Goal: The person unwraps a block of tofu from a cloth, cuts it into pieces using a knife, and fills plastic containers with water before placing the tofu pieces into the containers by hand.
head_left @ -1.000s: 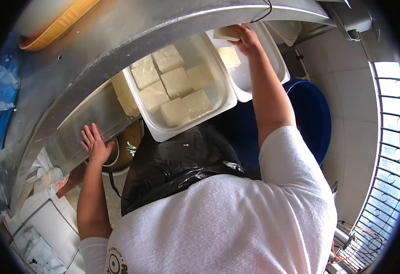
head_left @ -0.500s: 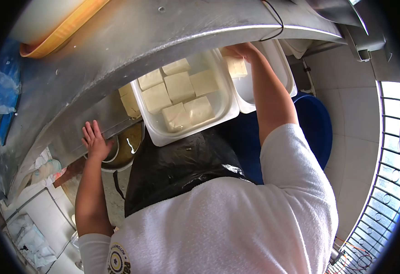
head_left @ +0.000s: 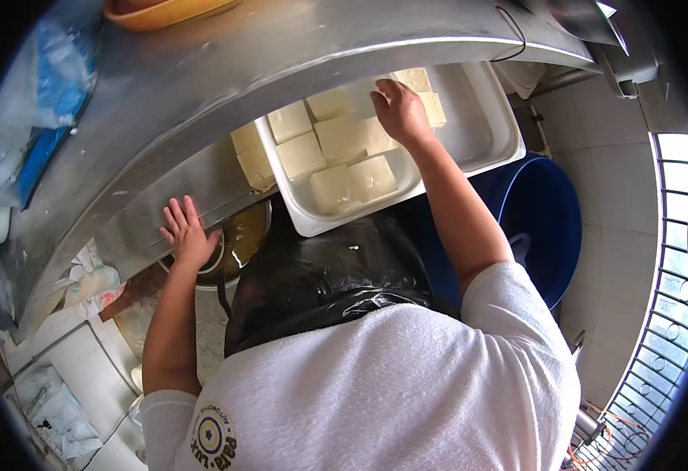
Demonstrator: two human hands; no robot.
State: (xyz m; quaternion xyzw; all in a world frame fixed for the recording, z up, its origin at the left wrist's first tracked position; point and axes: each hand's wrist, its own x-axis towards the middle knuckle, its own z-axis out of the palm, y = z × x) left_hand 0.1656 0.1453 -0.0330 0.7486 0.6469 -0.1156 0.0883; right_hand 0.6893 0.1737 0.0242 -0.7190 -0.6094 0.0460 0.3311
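Observation:
My right hand [head_left: 400, 112] is over the border between two white plastic tubs, its fingers loosely spread and nothing visible in them. Below and to its left, the left tub [head_left: 306, 224] contains several pale, tofu-like blocks [head_left: 301, 155] in what looks like liquid. In the right tub [head_left: 509, 141], pale blocks [head_left: 434, 108] sit by the left wall, just right of my hand. Off to the left, my left hand [head_left: 191, 235] has its fingers spread at the edge of a metal ledge [head_left: 151, 224], holding nothing. Whether its palm touches the metal is hidden.
A steel counter [head_left: 203, 86] curves above the tubs, with an orange-rimmed container [head_left: 163, 14] on it. More pale blocks [head_left: 254, 169] rest left of the tubs. Below are a pot of yellowish liquid [head_left: 246, 235] and a blue barrel [head_left: 552, 228] at right.
My right hand has drawn back left from the block in the right tub and let it go. A second block now shows there. My left hand stays spread, and the view has shifted.

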